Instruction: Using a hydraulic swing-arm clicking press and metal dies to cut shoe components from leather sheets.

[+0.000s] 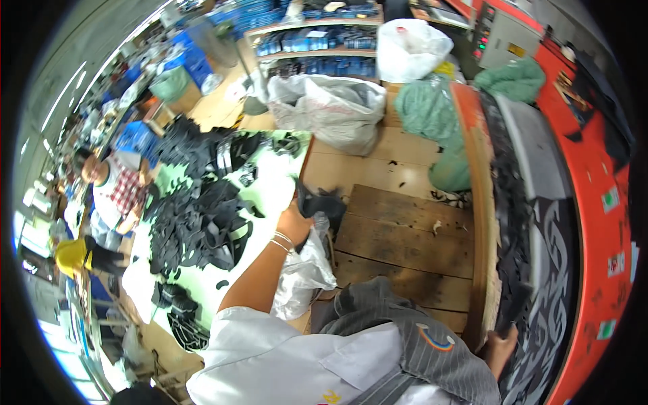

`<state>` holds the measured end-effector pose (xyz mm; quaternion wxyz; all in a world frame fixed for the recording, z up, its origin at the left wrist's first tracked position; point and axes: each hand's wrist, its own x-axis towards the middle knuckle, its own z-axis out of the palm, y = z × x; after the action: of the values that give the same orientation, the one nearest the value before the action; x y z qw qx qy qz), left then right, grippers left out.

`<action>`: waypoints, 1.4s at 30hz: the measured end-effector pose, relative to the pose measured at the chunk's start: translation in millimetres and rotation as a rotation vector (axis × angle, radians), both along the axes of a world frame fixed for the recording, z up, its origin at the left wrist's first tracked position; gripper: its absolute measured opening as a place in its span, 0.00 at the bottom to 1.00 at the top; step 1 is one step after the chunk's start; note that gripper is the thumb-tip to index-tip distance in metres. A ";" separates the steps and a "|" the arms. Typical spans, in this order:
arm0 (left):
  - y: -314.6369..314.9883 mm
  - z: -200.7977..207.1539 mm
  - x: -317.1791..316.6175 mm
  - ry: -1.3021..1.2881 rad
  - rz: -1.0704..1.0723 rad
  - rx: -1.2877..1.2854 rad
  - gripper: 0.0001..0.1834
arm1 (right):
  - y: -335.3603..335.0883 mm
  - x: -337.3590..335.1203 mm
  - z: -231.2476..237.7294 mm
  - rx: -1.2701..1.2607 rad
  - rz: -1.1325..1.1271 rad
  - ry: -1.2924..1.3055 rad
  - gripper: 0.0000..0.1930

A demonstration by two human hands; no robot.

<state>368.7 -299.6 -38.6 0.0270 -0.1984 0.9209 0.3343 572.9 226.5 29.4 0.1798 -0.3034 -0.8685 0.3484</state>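
Observation:
At the right edge of a pale green table (pixel 266 196), my left hand (pixel 295 224) is closed on a dark, limp piece (pixel 324 206). Its fingertips are partly hidden. A clear plastic bag (pixel 307 270) hangs beside that wrist. On the table lie heaps of black cut pieces (pixel 196 223). Low on the right, my right hand (pixel 501 345) grips a flat black piece (pixel 517 307) over the machine bed. Next to it runs a black sheet (pixel 550 290) with curved shapes cut out, and black scraps (pixel 509 202) line the wooden rail (pixel 472 175).
The red machine (pixel 587 202) bounds the right side. Wooden boards (pixel 405 236) cover the floor between table and rail. Large white sacks (pixel 331 108) and green bundles (pixel 432 108) stand ahead, before a shelf (pixel 314 54) of blue items. Across the table is a person in a checked garment (pixel 125 192).

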 end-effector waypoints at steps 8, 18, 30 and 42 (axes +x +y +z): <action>-195.6 9.3 54.6 -0.289 0.613 -0.557 0.45 | 66.0 -41.2 13.5 0.415 -0.123 -0.494 0.40; -63.7 -104.4 -113.9 0.023 -0.325 -0.035 0.29 | -40.5 -11.6 13.1 0.379 -0.372 -0.650 0.42; 334.3 5.7 -250.2 0.396 -1.356 0.402 0.11 | 20.4 -31.8 -17.5 0.298 -0.537 0.023 0.26; 507.4 98.6 -89.8 0.319 -1.937 0.587 0.07 | 135.0 157.5 -23.7 -0.098 -1.299 -0.332 0.26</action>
<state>278.9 207.8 60.1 0.2102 0.6918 0.5606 0.4038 730.4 361.5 5.7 0.2028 -0.8218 -0.5087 0.1572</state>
